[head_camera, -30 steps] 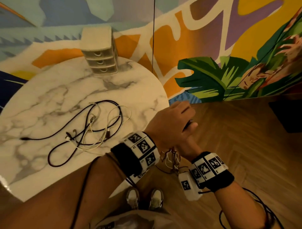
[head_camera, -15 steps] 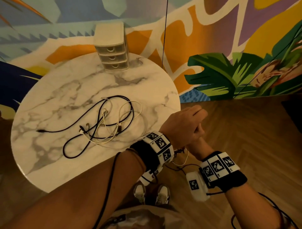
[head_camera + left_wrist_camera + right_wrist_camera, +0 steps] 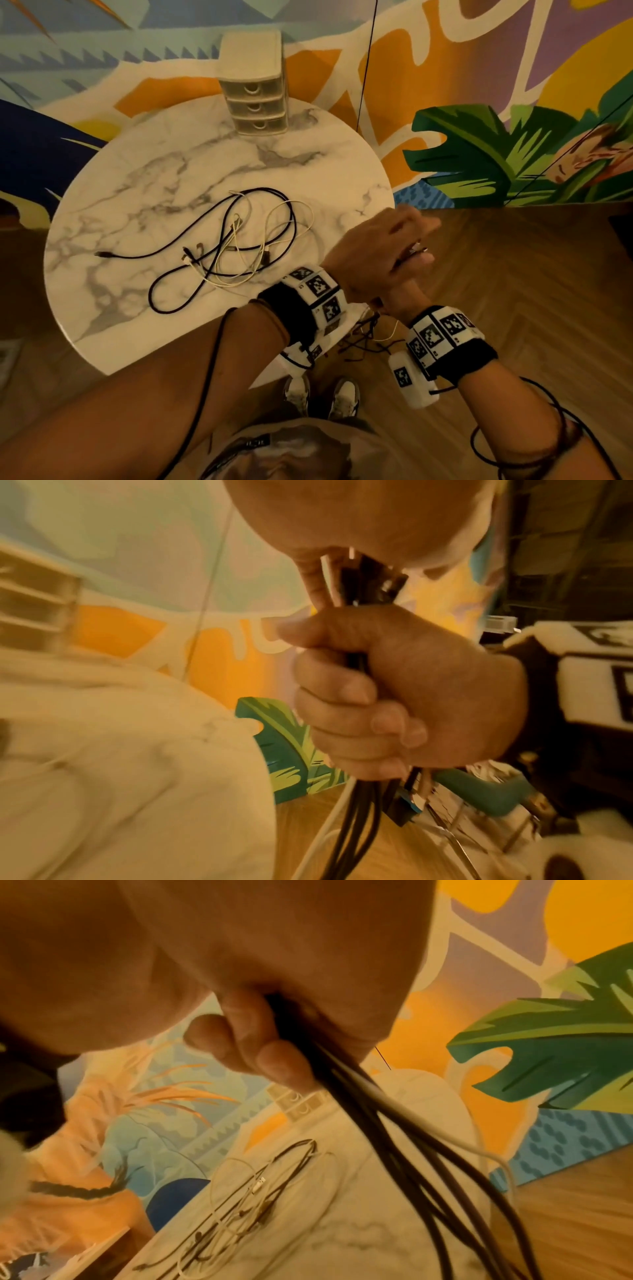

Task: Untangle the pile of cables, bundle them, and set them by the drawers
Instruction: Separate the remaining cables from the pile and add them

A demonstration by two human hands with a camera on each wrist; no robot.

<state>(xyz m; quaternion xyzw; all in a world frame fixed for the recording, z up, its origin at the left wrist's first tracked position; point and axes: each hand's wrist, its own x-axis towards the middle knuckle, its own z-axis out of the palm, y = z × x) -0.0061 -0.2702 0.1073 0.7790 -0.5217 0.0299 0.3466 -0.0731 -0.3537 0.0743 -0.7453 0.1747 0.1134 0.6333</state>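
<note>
A loose pile of black and white cables (image 3: 233, 246) lies in the middle of the round marble table (image 3: 137, 192); the pile (image 3: 253, 1199) also shows in the right wrist view. Small beige drawers (image 3: 255, 99) stand at the table's far edge. Off the table's right edge, my right hand (image 3: 394, 691) grips a cable bundle (image 3: 356, 818) in a fist, strands hanging below. My left hand (image 3: 373, 253) lies over that fist, thumb and fingers pinching the bundle's plug ends (image 3: 369, 582). From above, my right hand (image 3: 407, 294) is mostly hidden.
A painted mural wall runs behind the table. Wooden floor (image 3: 513, 274) spreads to the right, and my shoes (image 3: 322, 394) stand by the table's near edge. A thin dark cord (image 3: 366, 65) hangs down the wall beside the drawers.
Both hands stay clasped on the bundle beside the table's right edge. My head has turned left, so the table and pile sit more centrally in view.
</note>
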